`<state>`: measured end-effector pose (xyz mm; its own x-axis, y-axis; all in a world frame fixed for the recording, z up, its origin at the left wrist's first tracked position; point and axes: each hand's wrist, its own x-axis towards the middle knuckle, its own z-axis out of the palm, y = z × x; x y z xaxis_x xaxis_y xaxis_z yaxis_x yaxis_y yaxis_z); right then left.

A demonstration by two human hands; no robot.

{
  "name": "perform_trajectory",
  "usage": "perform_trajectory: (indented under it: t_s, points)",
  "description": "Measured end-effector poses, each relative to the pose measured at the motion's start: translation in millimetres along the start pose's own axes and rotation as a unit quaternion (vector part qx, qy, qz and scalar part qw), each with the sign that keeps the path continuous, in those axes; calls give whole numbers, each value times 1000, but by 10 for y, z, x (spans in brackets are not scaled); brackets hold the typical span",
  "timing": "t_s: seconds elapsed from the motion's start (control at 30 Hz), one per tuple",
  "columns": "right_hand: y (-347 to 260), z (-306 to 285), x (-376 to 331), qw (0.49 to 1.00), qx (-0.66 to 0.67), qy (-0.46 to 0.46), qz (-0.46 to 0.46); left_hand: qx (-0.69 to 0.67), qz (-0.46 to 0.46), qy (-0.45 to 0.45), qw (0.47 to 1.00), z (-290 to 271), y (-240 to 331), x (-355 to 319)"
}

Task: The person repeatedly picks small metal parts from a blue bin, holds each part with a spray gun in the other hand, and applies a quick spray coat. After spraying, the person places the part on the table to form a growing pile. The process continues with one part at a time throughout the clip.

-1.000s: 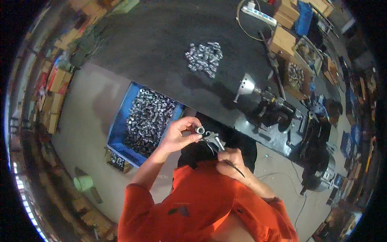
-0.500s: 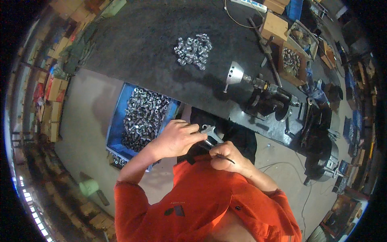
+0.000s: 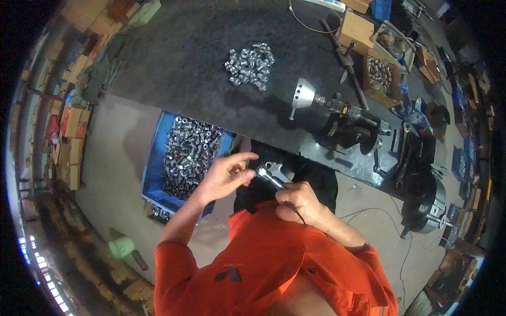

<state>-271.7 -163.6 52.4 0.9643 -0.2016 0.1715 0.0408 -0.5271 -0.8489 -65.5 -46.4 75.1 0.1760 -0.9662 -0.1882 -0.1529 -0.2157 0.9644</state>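
My right hand point(image 3: 299, 201) is closed round a slim metal rod-shaped tool point(image 3: 276, 183) whose exact kind I cannot make out. A thin dark tail hangs behind that fist. At the tool's far end sits a shiny metal fitting point(image 3: 262, 172). My left hand point(image 3: 227, 175) is just left of the fitting, thumb and forefinger apart, with nothing visible between them. Beyond the tool shows a grey metal piece point(image 3: 275, 169) with a ridged edge, partly hidden. Many similar fittings fill the blue bin point(image 3: 153, 158) at my left.
On the dark workbench point(image 3: 174, 58) lies a pile of metal fittings point(image 3: 250, 67). To its right stands a crank-handled device point(image 3: 358, 118) with a silver cone-shaped head. Farther right are cardboard boxes point(image 3: 356, 30), one holding metal parts, and a heavy round machine part point(image 3: 421, 205).
My left hand has drawn back to the left from the tool's end and its fingers have parted. The fitting at the tip now shows. My right hand keeps its grip.
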Motion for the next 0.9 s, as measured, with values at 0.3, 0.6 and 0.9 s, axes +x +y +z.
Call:
perform_trajectory:
  t_s: [0.3, 0.6, 0.9]
  points:
    - [58, 30, -2, 995, 92, 0, -25, -90, -37, 27, 995, 199, 21, 90]
    - [-230, -171, -51, 970, 106, 183, -119, 374, 132, 199, 896, 17, -268, 104]
    - [-198, -95, 61, 995, 75, 46, -46, 433, 202, 143, 866, 132, -220, 110]
